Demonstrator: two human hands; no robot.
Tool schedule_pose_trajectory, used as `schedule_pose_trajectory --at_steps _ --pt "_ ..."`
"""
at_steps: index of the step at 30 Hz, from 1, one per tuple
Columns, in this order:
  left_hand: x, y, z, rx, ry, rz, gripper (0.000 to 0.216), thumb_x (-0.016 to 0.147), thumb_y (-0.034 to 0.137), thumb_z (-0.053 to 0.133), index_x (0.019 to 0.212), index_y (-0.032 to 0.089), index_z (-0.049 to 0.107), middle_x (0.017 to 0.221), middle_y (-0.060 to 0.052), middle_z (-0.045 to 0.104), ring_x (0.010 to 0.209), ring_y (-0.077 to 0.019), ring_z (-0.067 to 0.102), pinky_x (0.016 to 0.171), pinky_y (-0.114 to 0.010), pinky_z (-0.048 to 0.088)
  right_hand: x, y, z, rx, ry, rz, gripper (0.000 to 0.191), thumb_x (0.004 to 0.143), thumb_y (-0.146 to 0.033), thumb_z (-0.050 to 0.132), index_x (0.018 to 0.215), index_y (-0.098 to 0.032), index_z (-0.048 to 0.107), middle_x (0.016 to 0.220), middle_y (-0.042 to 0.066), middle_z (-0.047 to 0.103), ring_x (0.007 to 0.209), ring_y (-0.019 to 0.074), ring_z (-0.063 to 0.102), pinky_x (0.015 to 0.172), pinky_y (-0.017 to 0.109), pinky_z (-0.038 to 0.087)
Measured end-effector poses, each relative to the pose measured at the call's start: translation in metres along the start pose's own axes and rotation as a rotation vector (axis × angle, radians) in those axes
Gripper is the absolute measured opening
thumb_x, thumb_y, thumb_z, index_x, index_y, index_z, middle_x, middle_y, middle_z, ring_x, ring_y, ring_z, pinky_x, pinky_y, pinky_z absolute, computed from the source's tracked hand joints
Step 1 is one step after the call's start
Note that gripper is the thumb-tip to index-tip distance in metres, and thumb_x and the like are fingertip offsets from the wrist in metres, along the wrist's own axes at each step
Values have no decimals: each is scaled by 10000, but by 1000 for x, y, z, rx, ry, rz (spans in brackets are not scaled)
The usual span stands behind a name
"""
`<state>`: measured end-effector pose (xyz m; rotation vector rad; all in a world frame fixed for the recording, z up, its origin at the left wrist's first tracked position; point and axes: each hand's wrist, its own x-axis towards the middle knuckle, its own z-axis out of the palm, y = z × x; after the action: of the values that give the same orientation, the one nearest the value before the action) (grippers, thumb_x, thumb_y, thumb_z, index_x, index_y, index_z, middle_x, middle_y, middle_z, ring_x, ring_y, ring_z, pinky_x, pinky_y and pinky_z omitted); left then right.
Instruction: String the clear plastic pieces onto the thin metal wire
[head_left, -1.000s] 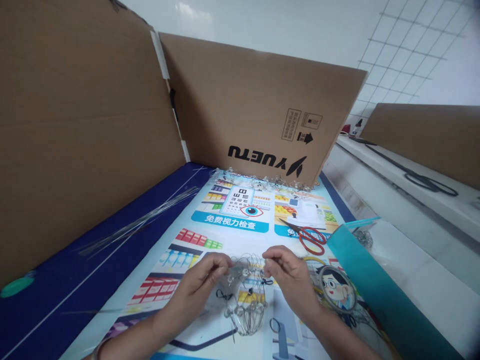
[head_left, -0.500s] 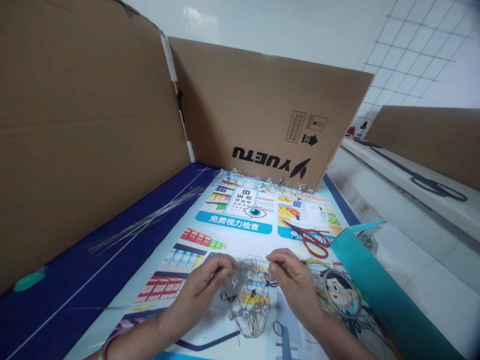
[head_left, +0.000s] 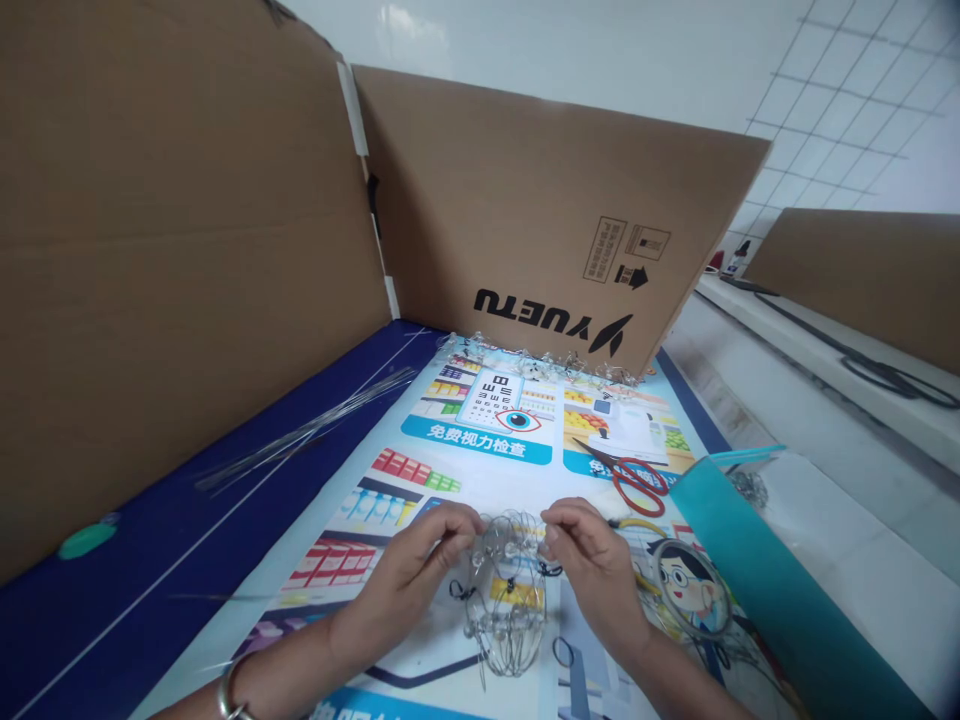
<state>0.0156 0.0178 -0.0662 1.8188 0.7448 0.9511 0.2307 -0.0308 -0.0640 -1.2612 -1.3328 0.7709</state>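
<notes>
A small wire basket-like piece (head_left: 507,640), made of thin silvery wire loops with clear beads and dark twisted ends, stands between my two hands above the printed sheet. My left hand (head_left: 424,560) pinches its upper left edge between thumb and forefinger. On the opposite side, my right hand (head_left: 592,560) pinches the upper right edge the same way. Dark small loops stick out at both sides of the piece. Which single wires lie between the fingertips is too fine to make out.
Red-handled scissors (head_left: 637,485) lie beyond my right hand. A wire coil (head_left: 690,588) sits beside a teal box (head_left: 780,560). Straight wires (head_left: 307,430) lie at left on blue cloth. Several beaded wire pieces (head_left: 547,365) line the foot of a cardboard panel (head_left: 555,200).
The whole view has shifted slightly, with the surroundings moving a little right. Both hands keep their pinch, and the wire piece's upper loops look slightly rearranged.
</notes>
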Motion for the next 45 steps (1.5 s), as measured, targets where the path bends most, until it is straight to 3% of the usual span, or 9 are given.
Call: schedule_pose_trajectory --at_steps 21,27,45 --pt "5 5 -2 69 39 38 144 895 212 437 853 167 567 825 -37 575 768 -144 521 704 -262 423 4 5 2 -227 -141 -103 276 860 -220 487 1104 -256 613 1017 54 586 888 168 571 747 275 483" --pt "5 8 -2 100 48 28 153 886 216 452 787 165 557 763 -18 554 722 -137 511 673 -249 412 6 6 3 -276 -169 -128 266 862 -246 482 1080 -253 633 977 52 610 890 175 583 778 290 490" --pt "9 0 -1 57 93 70 126 879 204 467 848 176 586 882 -49 561 846 -161 520 773 -298 427 7 4 2 -259 -199 -81 247 877 -271 472 1053 -253 645 964 52 612 888 176 578 745 288 485"
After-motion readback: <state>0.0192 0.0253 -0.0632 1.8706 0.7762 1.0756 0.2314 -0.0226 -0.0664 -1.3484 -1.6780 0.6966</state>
